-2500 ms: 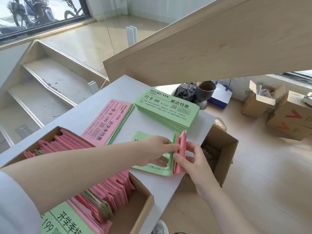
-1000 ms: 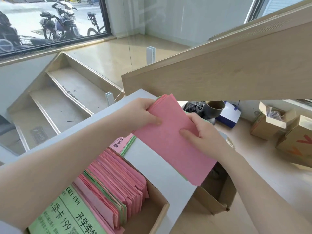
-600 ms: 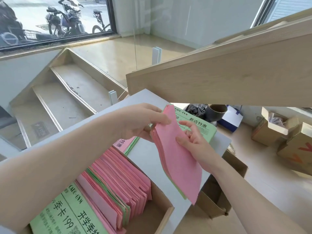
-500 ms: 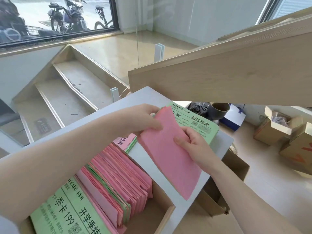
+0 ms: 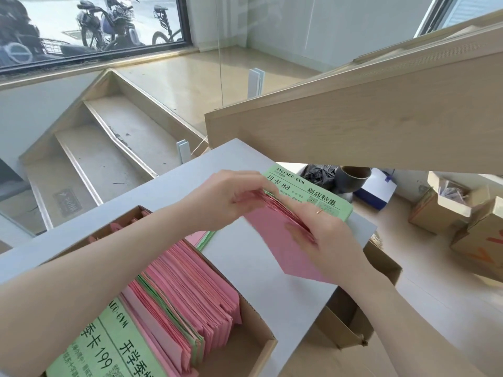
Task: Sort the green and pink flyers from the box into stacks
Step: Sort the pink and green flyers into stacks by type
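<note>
You are holding a bundle of pink flyers (image 5: pixel 283 240) in both hands over the grey tabletop (image 5: pixel 253 270), right of the frame's centre. Your left hand (image 5: pixel 231 197) is pinching the bundle's upper end, fingers curled round its fanned edges. Your right hand (image 5: pixel 326 235) is gripping the bundle's right side, with the thumb lying across the pink face; the fingers there are blurred. The bundle is tilting, its lower corner pointing down toward the tabletop's near edge.

Just behind your hands, the green flyer stack (image 5: pixel 313 194) is lying flat at the tabletop's far right corner, printed side up, partly covered by the bundle and your fingers. Below your left forearm, a sliver of another stack (image 5: pixel 202 238), pink on top with green edges beneath, is showing just beyond the box.

The cardboard box (image 5: pixel 258 346) is sitting at the lower left of the frame on the tabletop. It is holding flyers standing on edge, mostly pink flyers (image 5: pixel 196 284) with a few green ones sandwiched among them, and a large green flyer (image 5: pixel 106 346) is lying at the near end.

An open cardboard box (image 5: pixel 351 327) is standing on the floor beside the tabletop, at the lower right. More cardboard boxes (image 5: pixel 449 208) are sitting on the floor at the right edge. A wooden stair panel (image 5: pixel 367 118) is crossing the upper right, and steps (image 5: pixel 109 148) are descending at the left.
</note>
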`<state>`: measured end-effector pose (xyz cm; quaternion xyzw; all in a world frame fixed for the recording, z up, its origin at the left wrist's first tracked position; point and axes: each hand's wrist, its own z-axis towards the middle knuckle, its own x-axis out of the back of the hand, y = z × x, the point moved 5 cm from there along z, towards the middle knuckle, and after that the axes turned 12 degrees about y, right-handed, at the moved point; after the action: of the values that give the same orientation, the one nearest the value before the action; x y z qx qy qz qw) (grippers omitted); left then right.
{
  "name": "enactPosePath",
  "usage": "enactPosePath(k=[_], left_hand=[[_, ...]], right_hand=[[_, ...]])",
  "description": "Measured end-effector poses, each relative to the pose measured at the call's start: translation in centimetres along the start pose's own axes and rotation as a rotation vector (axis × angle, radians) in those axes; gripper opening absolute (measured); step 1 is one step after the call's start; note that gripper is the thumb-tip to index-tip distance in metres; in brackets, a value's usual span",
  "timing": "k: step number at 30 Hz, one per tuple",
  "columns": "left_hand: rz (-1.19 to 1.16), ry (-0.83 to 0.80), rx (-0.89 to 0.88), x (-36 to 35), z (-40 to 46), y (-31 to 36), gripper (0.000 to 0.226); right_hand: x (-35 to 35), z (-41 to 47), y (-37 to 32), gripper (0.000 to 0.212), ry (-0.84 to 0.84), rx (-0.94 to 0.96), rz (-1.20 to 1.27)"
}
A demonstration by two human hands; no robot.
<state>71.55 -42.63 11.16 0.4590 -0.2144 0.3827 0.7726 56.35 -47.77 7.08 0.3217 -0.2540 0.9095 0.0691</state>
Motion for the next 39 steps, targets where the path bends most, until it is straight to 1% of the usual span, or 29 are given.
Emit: enactPosePath(k=[1,2,3,4,5,6,7,8,10,13,15,17,19,22,25,31,33,37,39], left_hand=[[0.02,0.113,-0.014,0.1,0.1,0.3,0.027],[0.017,0.255,0.055,0.4,0.0,0.5,0.033],[-0.039,0.371,0.214,0.6,-0.3,0.5,0.04],[-0.165,0.404,0.42,0.3,-0.8,0.3,0.046],[-0.357,0.355,0.605,-0.7,-1.4,0.2,0.051],[-0.552,0.277,0.735,-1.8,-2.0,0.2,0.057],[-0.708,0.22,0.807,-2.6,-2.5,0.4,0.063],[-0.819,0.196,0.841,-3.2,-2.9,0.5,0.066],[-0.92,0.214,0.856,-3.7,-3.4,0.3,0.064],[-0.925,0.266,0.871,-4.0,-4.0,-0.4,0.051],[-0.888,0.272,0.826,-3.6,-3.9,-0.6,0.044],[-0.817,0.24,0.778,-3.3,-3.5,-0.4,0.04],[-0.777,0.225,0.766,-3.4,-3.3,-0.3,0.042],[-0.766,0.242,0.762,-3.8,-3.5,-0.1,0.04],[-0.794,0.277,0.752,-3.7,-3.7,-0.3,0.035],[-0.781,0.299,0.745,-3.4,-4.0,-1.0,0.028],[-0.779,0.28,0.735,-3.4,-4.1,-1.0,0.029],[-0.776,0.252,0.714,-3.3,-4.2,-1.0,0.026],[-0.77,0.253,0.71,-3.2,-4.2,-1.0,0.026]], right_hand=[[0.3,0.2,-0.5,0.046,0.072,0.064,-0.122],[0.6,0.5,-0.9,0.048,0.141,0.077,-0.208],[0.7,0.7,-1.2,0.048,0.201,0.052,-0.255],[0.7,0.9,-1.5,0.047,0.248,0.016,-0.289],[0.5,0.8,-1.8,0.046,0.276,-0.014,-0.32],[0.1,0.6,-1.9,0.044,0.286,-0.037,-0.345],[-0.5,0.3,-1.9,0.043,0.28,-0.057,-0.349],[-1.2,-0.1,-1.9,0.043,0.257,-0.08,-0.326],[-2.5,-0.9,-1.9,0.044,0.189,-0.127,-0.223],[-3.4,-1.3,-1.7,0.054,0.099,-0.215,-0.044],[-3.4,-1.2,-1.2,0.059,0.054,-0.301,0.121],[-3.4,-1.2,-0.8,0.064,0.039,-0.366,0.282],[-3.4,-1.3,-0.6,0.06,0.046,-0.419,0.389],[-3.3,-1.4,-0.6,0.05,0.081,-0.463,0.407],[-3.2,-1.3,-0.7,0.045,0.097,-0.46,0.384],[-3.0,-1.3,-0.7,0.052,0.099,-0.505,0.397],[-3.0,-1.4,-0.7,0.054,0.098,-0.543,0.446],[-2.9,-1.4,-0.3,0.059,0.09,-0.641,0.579],[-2.9,-1.4,0.0,0.055,0.086,-0.663,0.597]])
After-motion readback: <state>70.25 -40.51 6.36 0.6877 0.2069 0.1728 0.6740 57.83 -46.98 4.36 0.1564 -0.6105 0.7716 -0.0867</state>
